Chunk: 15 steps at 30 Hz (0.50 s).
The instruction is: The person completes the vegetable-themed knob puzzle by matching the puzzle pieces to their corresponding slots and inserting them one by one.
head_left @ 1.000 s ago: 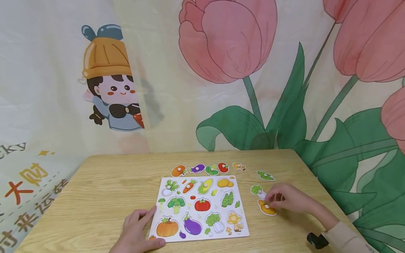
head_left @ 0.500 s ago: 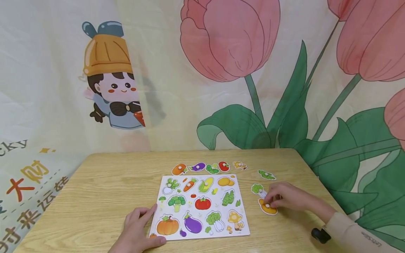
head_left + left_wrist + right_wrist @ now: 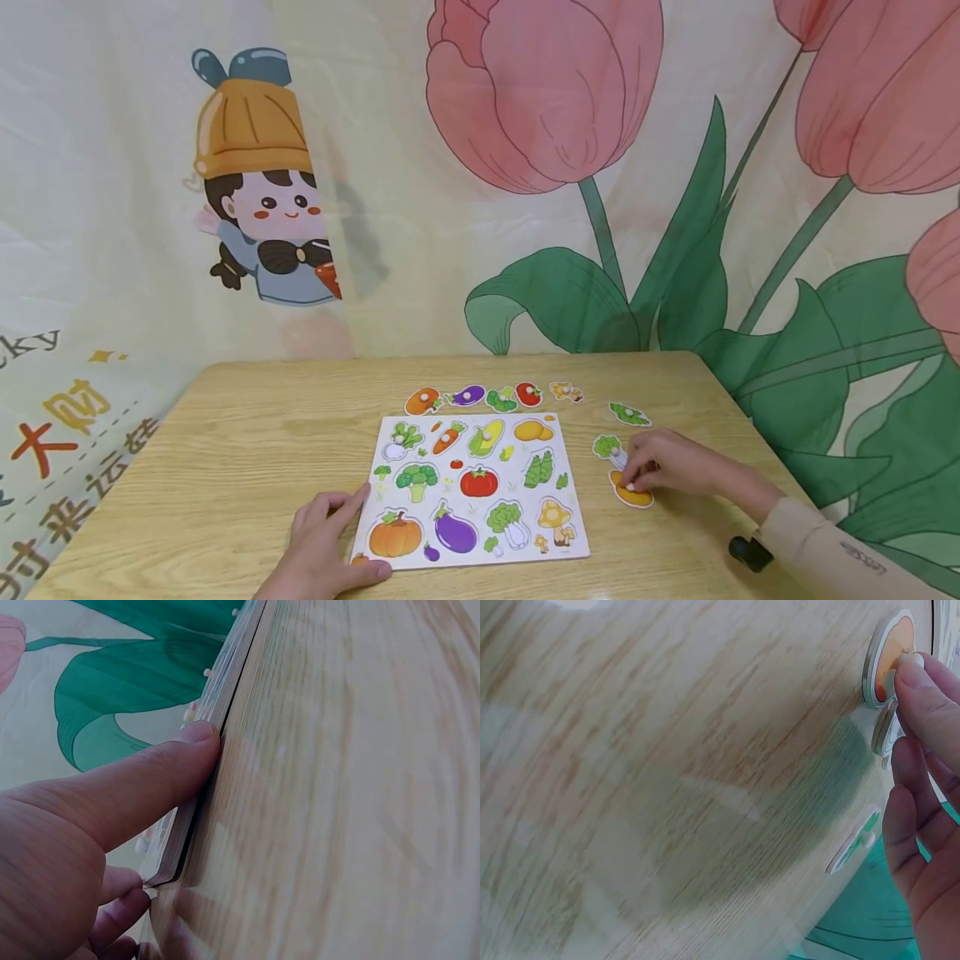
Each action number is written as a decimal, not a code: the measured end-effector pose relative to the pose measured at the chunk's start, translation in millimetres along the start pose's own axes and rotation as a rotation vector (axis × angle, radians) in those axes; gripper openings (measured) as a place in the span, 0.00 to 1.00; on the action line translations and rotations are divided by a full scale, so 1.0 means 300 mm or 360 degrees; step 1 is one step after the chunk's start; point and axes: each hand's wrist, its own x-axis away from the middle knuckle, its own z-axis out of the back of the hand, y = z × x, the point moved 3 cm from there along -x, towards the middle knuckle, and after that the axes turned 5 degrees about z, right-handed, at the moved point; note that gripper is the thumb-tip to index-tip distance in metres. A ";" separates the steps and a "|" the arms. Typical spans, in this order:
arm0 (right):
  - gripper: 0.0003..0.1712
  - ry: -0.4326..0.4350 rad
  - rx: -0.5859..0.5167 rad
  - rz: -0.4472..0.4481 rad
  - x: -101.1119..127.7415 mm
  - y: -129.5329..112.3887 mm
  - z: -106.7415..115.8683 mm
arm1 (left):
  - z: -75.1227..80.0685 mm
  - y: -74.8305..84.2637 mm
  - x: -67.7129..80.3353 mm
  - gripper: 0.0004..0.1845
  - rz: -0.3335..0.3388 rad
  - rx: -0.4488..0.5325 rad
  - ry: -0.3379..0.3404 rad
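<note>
On the Wooden Table: Hands at a Vegetable Puzzle

Right of the puzzle board, the right hand bends its fingers down and pinches the small white knob of the orange piece, which lies flat on the table just beside a green piece. The left hand lies with straight fingers, its thumb pressed against the board's near left edge, gripping nothing. More loose pieces line the board's far side
</note>
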 end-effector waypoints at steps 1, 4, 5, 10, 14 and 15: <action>0.08 -0.0002 -0.0004 -0.0019 0.001 0.004 -0.002 | 0.000 0.001 0.000 0.64 -0.0002 0.0001 0.0003; 0.08 -0.0006 -0.0024 -0.0070 0.002 0.010 -0.004 | 0.001 0.001 0.003 0.63 -0.0004 0.0005 0.0010; 0.08 -0.0006 -0.0023 -0.0074 0.002 0.011 -0.004 | 0.001 0.002 0.003 0.63 -0.0006 0.0006 0.0015; 0.07 -0.0012 -0.0019 -0.0076 0.001 0.006 -0.003 | 0.004 0.005 0.008 0.63 -0.0029 -0.0005 0.0042; 0.06 0.0006 -0.0001 -0.0059 -0.003 -0.004 0.001 | 0.004 0.008 0.012 0.63 -0.0040 -0.0001 0.0047; 0.06 0.0018 0.0002 -0.0059 -0.007 -0.007 0.002 | 0.003 0.008 0.012 0.63 -0.0035 0.0003 0.0046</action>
